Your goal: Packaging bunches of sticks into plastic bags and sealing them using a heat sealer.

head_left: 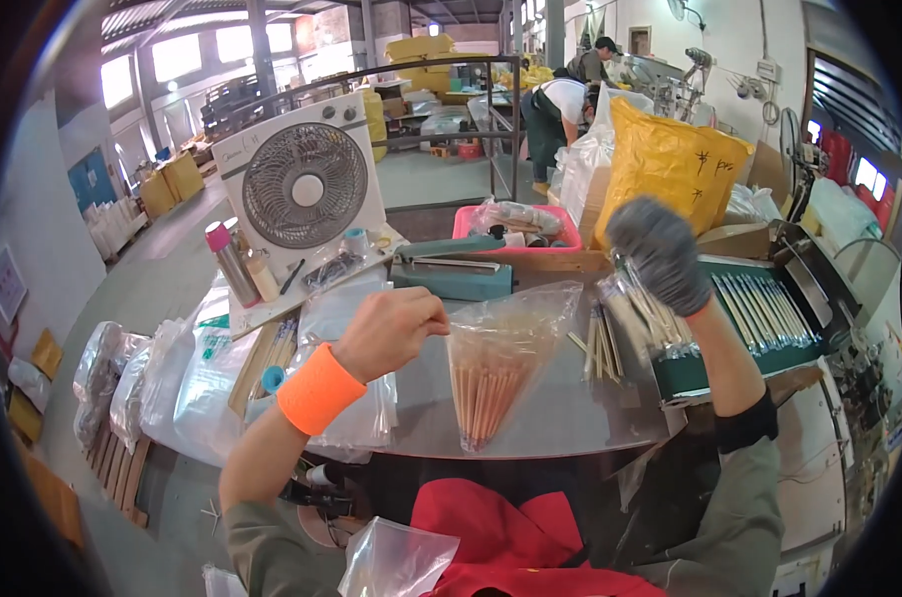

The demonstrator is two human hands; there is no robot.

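A clear plastic bag (515, 333) with many thin wooden sticks inside, like chopsticks, lies on the grey table in front of me. My left hand (396, 328), with an orange wristband, pinches the upper left corner of this bag. To the right, my right hand (660, 254) in a grey knitted glove has its fingers curled over a bundle of wrapped sticks (650, 313); the glove is slightly blurred. Several loose sticks (600, 348) lie between the bag and the bundle. Further right, a row of wrapped sticks (764, 310) rests on a green conveyor bed.
A bag sealer (456, 277) stands behind the bag, beside a pink basket (461, 224). At left are a box fan (366, 164), a flask (234, 269) and stacked clear bags (356, 398). A yellow sack (665, 159) rises behind my glove. Two people work further back.
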